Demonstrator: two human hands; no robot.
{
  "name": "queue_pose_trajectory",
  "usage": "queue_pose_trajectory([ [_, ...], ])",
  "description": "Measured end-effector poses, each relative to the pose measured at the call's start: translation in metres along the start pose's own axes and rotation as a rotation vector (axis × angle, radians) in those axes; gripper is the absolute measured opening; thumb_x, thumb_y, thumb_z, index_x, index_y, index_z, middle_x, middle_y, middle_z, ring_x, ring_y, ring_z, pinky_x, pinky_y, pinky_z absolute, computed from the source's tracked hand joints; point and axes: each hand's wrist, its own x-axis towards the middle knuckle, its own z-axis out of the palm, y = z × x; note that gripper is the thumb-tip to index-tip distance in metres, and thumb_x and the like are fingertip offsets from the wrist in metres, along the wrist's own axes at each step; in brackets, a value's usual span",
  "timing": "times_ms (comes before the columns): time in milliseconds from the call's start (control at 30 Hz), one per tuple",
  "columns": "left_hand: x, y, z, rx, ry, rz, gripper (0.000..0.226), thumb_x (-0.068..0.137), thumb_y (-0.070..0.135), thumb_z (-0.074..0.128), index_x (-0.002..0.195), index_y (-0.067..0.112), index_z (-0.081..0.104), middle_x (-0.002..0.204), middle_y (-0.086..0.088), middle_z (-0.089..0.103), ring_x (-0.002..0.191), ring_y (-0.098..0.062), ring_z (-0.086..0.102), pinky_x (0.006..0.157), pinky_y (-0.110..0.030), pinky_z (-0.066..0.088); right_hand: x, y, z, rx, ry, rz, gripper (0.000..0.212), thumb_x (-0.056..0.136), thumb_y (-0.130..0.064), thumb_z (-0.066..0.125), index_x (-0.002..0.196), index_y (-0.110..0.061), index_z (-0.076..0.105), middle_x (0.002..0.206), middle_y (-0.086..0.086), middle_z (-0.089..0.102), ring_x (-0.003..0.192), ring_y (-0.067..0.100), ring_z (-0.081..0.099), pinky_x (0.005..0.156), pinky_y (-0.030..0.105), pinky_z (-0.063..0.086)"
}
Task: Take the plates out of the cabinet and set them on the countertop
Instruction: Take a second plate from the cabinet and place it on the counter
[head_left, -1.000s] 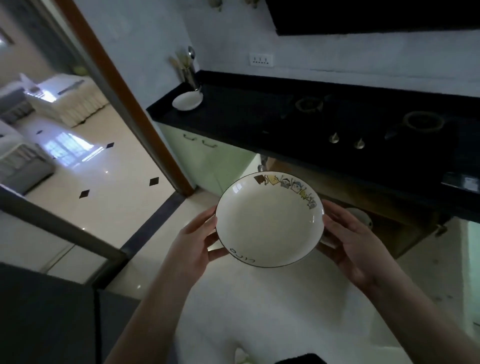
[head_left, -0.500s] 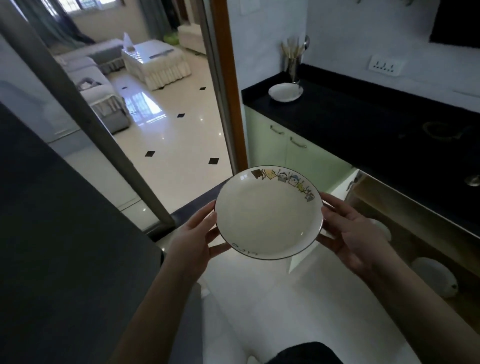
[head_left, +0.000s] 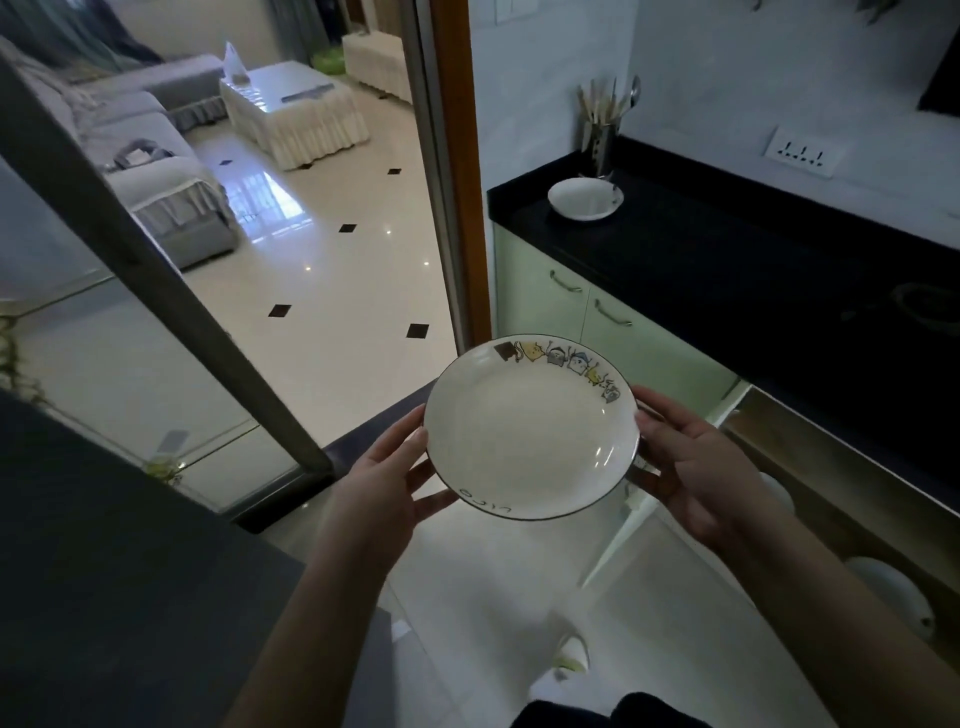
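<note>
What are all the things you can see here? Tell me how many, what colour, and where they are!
Plate: one, white with a dark rim and little cartoon pictures, held in the air in front of the person.
Dish: one, white, on the far left end of the countertop.
Countertop: one, black, along the right wall.
Utensil holder: one, metal, with chopsticks and a spoon, behind the dish.
Cabinet doors: two seen, pale green, under the countertop.
Wall socket: one, white, above the countertop.
Sofa: one, grey, in the room past the doorway.
Covered table: one, white, beside the sofa.
Left hand: one, on the plate's left edge.
Right hand: one, on the plate's right edge.
</note>
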Motion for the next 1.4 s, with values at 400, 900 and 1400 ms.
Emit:
queue_pose_trajectory([
  [400, 0.124, 0.052, 0.054, 0.070, -0.010, -0.003, 0.033, 0.093, 0.023, 0.064, 0.125, 0.030, 0.068, 0.120, -0.004, 0.072, 0.104, -0.023, 0.071, 0.068, -0.040, 0.061, 0.136, -0.050, 0.001, 0.066, 0.003, 0.032, 0.028, 0.094, -0.009, 0.054, 0.105, -0.028, 0.072, 0.102, -0.004, 0.076, 0.083, 0.010, 0.072, 0.059, 0.029, 0.058],
  [900, 0.309, 0.135, 0.016, 0.078, -0.153, -0.044, 0.032, 0.089, 0.030, 0.071, 0.121, 0.033, 0.070, 0.121, -0.008, 0.072, 0.113, -0.031, 0.067, 0.086, -0.051, 0.057, 0.292, -0.060, 0.083, 0.063, 0.119, 0.028, 0.029, 0.096, -0.007, 0.051, 0.110, -0.027, 0.068, 0.093, -0.006, 0.075, 0.075, 0.009, 0.070, 0.060, 0.030, 0.055],
  [1400, 0.457, 0.172, 0.116, 0.254, -0.511, -0.129, 0.034, 0.088, 0.032, 0.070, 0.122, 0.029, 0.069, 0.119, -0.013, 0.072, 0.104, -0.036, 0.070, 0.078, -0.048, 0.059, 0.346, -0.091, 0.053, 0.131, 0.475, -0.102, 0.029, 0.095, -0.010, 0.055, 0.115, -0.026, 0.068, 0.114, 0.000, 0.073, 0.098, 0.019, 0.068, 0.071, 0.035, 0.055],
])
